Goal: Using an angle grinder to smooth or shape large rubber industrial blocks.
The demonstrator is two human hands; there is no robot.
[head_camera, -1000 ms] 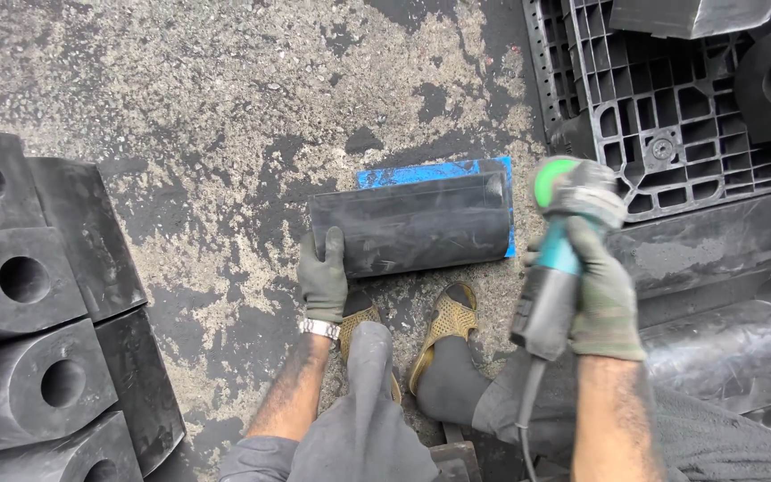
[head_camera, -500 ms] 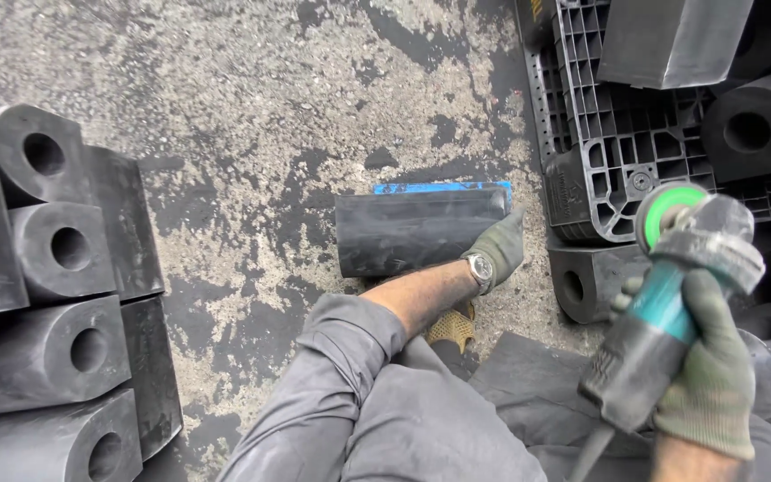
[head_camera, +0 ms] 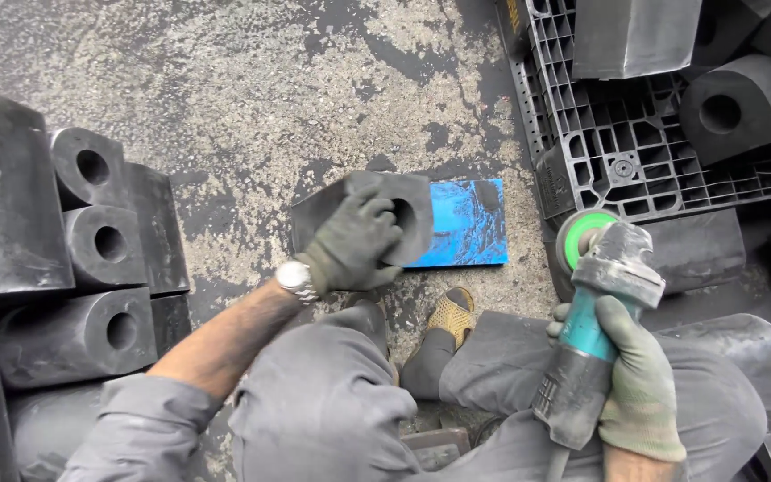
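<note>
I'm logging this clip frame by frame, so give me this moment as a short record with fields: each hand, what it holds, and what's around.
left hand: gloved, gripping a black block with a hole, tilted up off the blue board
right hand: gloved, holding an angle grinder, green disc up, clear of the block
left side: stacked blocks with holes
upper right: black pallet with more blocks on it
ground: stained concrete

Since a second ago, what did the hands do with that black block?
The left hand gripped the black rubber block and lifted it on end off the blue mat. The right hand drew the angle grinder away to the right, still holding it. Stacked blocks stayed.
</note>
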